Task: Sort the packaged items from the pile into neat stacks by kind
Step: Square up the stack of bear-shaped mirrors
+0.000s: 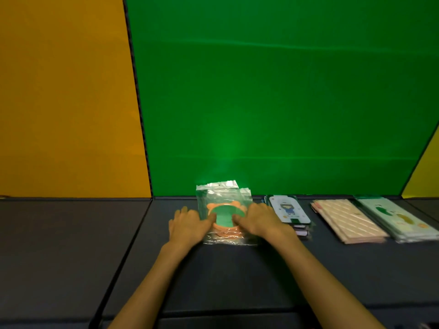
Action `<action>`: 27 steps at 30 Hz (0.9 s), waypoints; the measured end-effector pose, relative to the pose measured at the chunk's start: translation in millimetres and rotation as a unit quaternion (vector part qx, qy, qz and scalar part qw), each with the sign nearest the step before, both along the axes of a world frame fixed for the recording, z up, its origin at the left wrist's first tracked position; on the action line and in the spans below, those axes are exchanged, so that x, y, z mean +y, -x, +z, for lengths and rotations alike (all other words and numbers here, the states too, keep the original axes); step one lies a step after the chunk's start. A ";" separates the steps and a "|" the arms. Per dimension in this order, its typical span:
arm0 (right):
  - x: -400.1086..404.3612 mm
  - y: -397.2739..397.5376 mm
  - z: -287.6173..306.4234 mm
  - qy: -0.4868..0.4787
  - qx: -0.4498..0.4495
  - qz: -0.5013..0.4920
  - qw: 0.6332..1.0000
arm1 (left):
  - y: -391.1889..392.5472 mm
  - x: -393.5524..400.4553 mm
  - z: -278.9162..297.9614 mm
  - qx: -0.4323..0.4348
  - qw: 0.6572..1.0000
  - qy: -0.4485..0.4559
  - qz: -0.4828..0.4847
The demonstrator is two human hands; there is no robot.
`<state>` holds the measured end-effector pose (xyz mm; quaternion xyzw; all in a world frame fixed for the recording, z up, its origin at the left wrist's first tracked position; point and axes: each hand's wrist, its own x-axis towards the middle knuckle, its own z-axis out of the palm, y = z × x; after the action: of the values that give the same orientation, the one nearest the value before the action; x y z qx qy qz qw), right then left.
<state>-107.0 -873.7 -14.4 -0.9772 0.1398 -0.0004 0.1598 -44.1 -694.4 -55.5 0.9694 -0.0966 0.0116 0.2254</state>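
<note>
Squaring the bag stack [224, 210] at the counter's [71, 245] back edge, I press with left hand [188, 225] and right hand [257, 220] flat, fingers straight; I'd nudge both sides evenly so edges align.

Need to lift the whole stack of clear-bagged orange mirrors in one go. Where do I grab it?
Probably by its two long side edges, one hand from each side, as the left hand and right hand sit now. The stack of bagged mirrors lies flat, with slippery film and loose flaps at the far end, so squeeze inward low on the sides, not the flaps.
</note>
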 end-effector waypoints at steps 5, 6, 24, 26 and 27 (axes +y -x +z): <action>7.1 -0.8 -0.7 -0.004 0.017 -0.013 1.000 | -1.7 -8.0 1.4 0.050 0.995 0.085 -0.028; 9.2 -1.3 -1.1 -0.007 0.012 -0.017 1.000 | -3.4 -9.1 0.9 0.073 0.991 0.104 -0.035; 4.5 -25.7 -18.7 -0.327 -0.270 0.007 0.906 | -16.9 7.1 -8.8 0.014 0.918 0.381 -0.113; 0.3 -28.7 -21.5 -0.343 -0.259 0.032 0.902 | -15.6 6.3 -9.1 0.009 0.913 0.392 -0.115; -1.5 -30.0 -24.8 -0.364 -0.255 0.043 0.895 | -16.3 5.9 -10.7 0.010 0.908 0.402 -0.113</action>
<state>-77.0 -875.3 -39.2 -0.8221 0.0428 -0.1913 0.5346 -27.8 -688.5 -66.1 0.7791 -0.1903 0.0138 0.5972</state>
